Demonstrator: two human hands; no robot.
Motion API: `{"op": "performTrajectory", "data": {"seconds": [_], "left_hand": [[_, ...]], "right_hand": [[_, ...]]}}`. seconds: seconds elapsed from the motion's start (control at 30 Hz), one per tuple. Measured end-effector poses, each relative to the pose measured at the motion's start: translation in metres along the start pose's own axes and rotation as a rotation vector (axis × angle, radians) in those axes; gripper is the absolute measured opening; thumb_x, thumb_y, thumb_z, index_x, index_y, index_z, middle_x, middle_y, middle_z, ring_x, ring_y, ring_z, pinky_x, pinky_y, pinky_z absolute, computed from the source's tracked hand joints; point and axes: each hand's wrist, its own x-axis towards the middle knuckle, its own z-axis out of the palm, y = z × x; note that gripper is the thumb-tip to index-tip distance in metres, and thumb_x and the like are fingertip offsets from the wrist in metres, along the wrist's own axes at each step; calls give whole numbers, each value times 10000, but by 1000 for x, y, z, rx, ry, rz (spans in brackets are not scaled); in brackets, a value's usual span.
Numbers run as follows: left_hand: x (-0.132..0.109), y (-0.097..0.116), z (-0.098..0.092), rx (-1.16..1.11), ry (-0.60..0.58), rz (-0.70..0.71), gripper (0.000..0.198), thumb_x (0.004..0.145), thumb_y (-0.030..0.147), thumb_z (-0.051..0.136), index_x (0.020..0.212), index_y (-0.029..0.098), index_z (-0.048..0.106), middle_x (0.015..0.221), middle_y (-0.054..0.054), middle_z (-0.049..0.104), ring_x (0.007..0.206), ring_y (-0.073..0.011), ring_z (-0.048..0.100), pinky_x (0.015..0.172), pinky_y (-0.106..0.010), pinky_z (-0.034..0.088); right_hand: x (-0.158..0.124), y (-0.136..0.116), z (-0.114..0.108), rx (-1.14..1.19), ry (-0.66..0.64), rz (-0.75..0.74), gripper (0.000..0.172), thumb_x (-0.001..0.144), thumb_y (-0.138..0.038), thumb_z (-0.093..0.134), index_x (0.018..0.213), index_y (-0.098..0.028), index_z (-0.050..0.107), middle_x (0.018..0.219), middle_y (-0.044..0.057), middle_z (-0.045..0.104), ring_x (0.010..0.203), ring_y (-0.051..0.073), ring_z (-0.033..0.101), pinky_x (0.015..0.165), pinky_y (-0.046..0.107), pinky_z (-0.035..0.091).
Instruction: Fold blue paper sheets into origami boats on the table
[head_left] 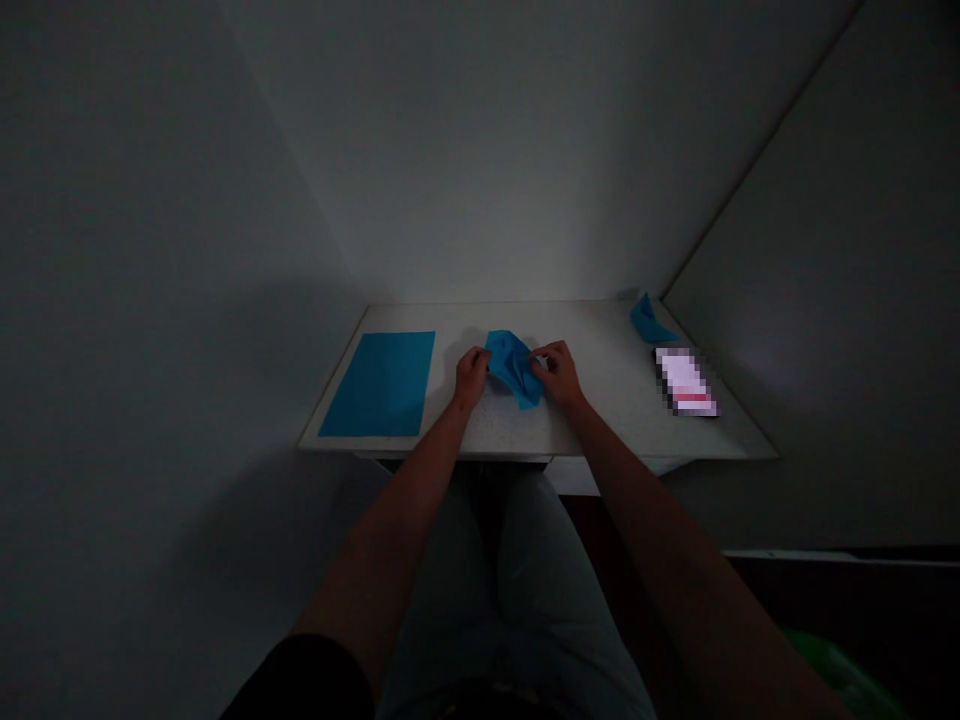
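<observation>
A creased, partly folded sheet of blue paper (513, 362) is held just over the middle of the white table. My left hand (472, 374) pinches its left edge, fingers closed. On the opposite side my right hand (557, 371) grips the paper's right edge between thumb and fingers. Several folds stand up between the two hands, and a corner points down toward me. To the left lies a flat blue sheet (381, 384), smooth and unfolded. A folded blue paper boat (649, 320) rests at the back right corner.
The white table (600, 425) meets a wall at the back and another wall on the right. A phone (685, 382) with a lit, blurred screen lies at the right, in front of the paper boat. Something green (840, 670) shows at the lower right.
</observation>
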Motion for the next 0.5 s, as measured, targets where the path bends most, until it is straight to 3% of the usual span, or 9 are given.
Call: {"op": "performTrajectory", "data": {"seconds": [0.2, 0.33, 0.5], "left_hand": [[-2, 4, 0, -23, -27, 1, 304, 893, 354, 624, 651, 230, 487, 655, 32, 448, 672, -148, 454, 664, -273, 403], [-5, 6, 4, 20, -133, -1, 317, 864, 338, 652, 611, 220, 501, 630, 29, 447, 680, -150, 456, 661, -274, 399], [-7, 7, 6, 26, -226, -3, 313, 833, 326, 708, 612, 205, 521, 628, 45, 447, 661, -134, 473, 661, -269, 388]], "right_hand": [[2, 0, 4, 10, -129, 27, 359, 874, -597, 765, 974, -258, 827, 923, 55, 604, 849, 225, 590, 847, 404, 529], [4, 2, 6, 28, -99, 123, 458, 801, -682, 780, 934, -244, 801, 830, 28, 642, 788, 215, 600, 773, 371, 527], [4, 5, 9, 56, -126, 211, 456, 765, -677, 778, 849, -231, 728, 738, 4, 651, 719, 199, 594, 675, 331, 493]]}}
